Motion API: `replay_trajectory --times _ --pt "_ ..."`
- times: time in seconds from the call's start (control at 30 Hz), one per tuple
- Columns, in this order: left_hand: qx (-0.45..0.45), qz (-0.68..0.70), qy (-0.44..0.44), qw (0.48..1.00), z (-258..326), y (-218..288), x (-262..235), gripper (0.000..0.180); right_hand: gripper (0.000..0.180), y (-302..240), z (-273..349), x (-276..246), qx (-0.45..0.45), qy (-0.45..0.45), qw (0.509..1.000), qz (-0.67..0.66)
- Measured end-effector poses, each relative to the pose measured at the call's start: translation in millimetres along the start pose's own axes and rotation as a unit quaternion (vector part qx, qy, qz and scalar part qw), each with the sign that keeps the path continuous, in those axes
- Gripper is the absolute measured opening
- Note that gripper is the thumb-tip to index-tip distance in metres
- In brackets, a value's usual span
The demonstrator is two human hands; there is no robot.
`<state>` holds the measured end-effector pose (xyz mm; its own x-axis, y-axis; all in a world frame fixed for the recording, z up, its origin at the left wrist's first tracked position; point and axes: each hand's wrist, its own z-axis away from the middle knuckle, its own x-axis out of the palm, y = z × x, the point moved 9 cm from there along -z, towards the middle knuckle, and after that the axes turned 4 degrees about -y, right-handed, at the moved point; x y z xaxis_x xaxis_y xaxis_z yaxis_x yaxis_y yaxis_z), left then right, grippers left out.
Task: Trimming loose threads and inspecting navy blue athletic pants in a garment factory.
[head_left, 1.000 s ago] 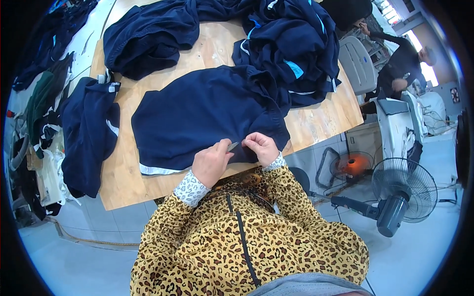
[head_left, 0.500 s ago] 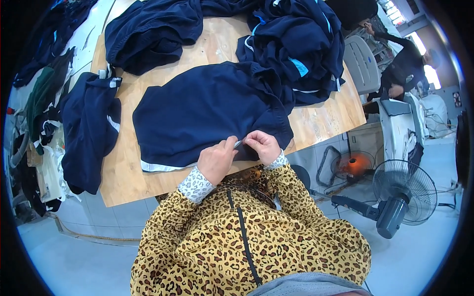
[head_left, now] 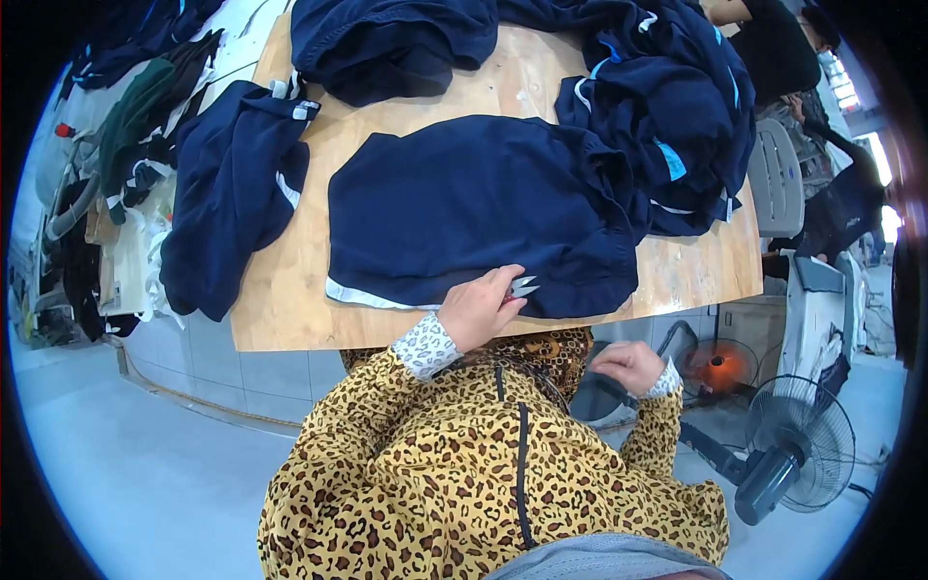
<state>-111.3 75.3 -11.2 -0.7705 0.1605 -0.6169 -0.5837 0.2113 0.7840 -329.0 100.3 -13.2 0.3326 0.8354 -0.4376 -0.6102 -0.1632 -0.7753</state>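
My left hand (head_left: 476,311) is closed around a pair of thread snips (head_left: 523,287), their two pale blades pointing right and slightly apart. It rests at the near edge of navy shorts (head_left: 464,208) that lie flat on the wooden table, a white strip along the lower left and a gathered waistband on the right. Off the table's front edge, to the right of my body, is my right hand (head_left: 628,367). Its fingers are pinched together; anything between them is too small to make out.
Heaped navy garments (head_left: 667,116) cover the table's back right, and another pile (head_left: 396,43) the back. A navy garment (head_left: 237,184) hangs over the left edge. A standing fan (head_left: 797,445) and a grey chair (head_left: 776,179) are on the right, with a co-worker (head_left: 839,208) beyond.
My right hand has left the shorts, moving right and down past the table edge. My left hand stays at the shorts with the snips, whose blades now show plainly. The view has shifted.
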Motion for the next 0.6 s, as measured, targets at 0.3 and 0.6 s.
replay_trajectory --times 0.3,0.6 --pt "-0.025 0.102 0.127 0.986 -9 -22 -32 0.016 0.051 82 49 -75 0.062 0.481 0.855 -0.185" --pt "-0.058 -0.029 0.036 0.997 -23 -33 -4 0.021 0.025 89 -29 -69 0.014 0.402 0.813 -0.421"
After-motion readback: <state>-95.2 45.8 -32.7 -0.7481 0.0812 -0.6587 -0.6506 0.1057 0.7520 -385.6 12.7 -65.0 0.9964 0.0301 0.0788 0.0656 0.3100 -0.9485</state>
